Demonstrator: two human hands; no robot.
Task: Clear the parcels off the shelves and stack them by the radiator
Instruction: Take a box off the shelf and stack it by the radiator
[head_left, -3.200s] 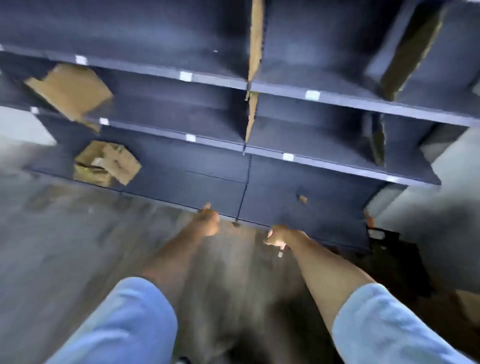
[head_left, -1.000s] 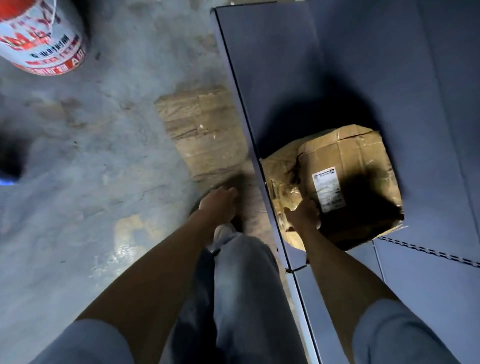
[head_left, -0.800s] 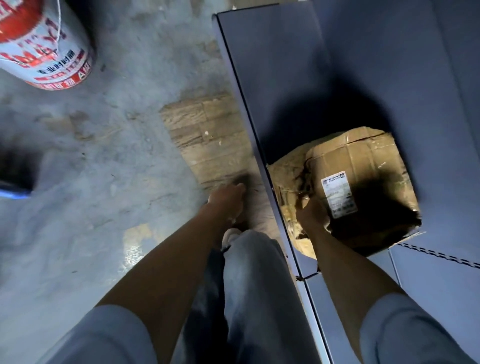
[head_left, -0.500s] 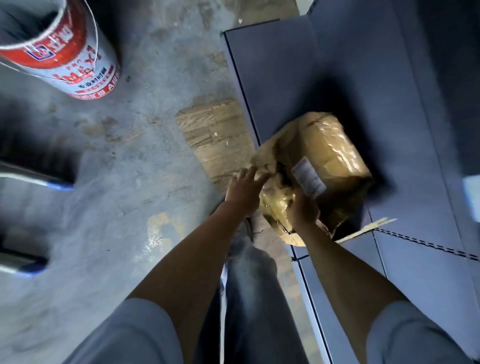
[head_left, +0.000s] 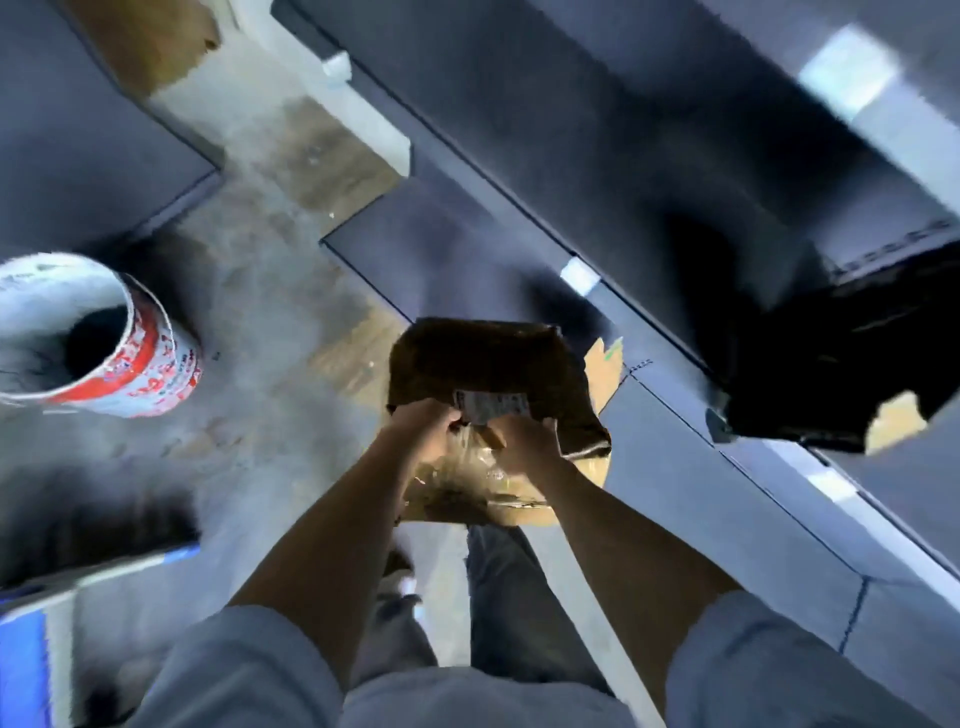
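Parcel (head_left: 488, 364) at 12 o'clock, lifted off the shelf (head_left: 675, 467). Left hand (head_left: 423, 434) and right hand (head_left: 524, 441) each grip its near crumpled, taped edge. We judge it light, soft, slippery; support underneath.

Both arms stretched forward, left hand (head_left: 423, 434) and right hand (head_left: 524, 441) side by side, fingers curled onto the parcel's (head_left: 483, 364) near edge.

2 hands (head_left: 431, 431) hold 1 cardboard parcel (head_left: 488, 364); 1 red-and-white bucket (head_left: 104, 338) stands on the floor beside dark shelves (head_left: 571, 156) bearing 4 white tags (head_left: 579, 275).
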